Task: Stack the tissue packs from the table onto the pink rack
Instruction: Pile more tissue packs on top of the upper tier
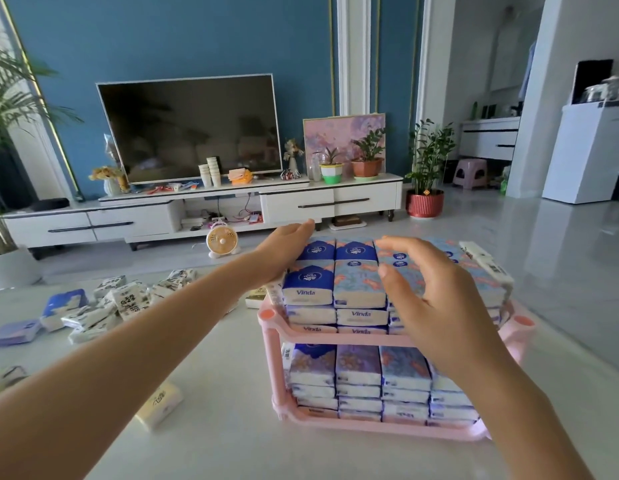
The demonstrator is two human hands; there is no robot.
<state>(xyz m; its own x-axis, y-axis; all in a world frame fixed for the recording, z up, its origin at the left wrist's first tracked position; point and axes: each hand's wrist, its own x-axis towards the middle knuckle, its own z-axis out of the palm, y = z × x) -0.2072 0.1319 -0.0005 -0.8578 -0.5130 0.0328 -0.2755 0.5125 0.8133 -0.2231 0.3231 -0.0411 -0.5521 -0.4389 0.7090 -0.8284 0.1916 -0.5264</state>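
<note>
hands touch tissue packs filling both pink rack tiers.

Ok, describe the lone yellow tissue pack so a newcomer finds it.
Start at the pink rack on the white table. Left of its bottom shelf, a pale yellow pack lies alone. The heaped packs farther back are blue or black-and-white.

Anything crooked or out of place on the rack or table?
Yes. On the top tier of the pink rack, a white pack lies tilted along the right end, across the neat rows. A second pack stands on edge at the left front post. The loose packs lie jumbled on the left of the table.
</note>
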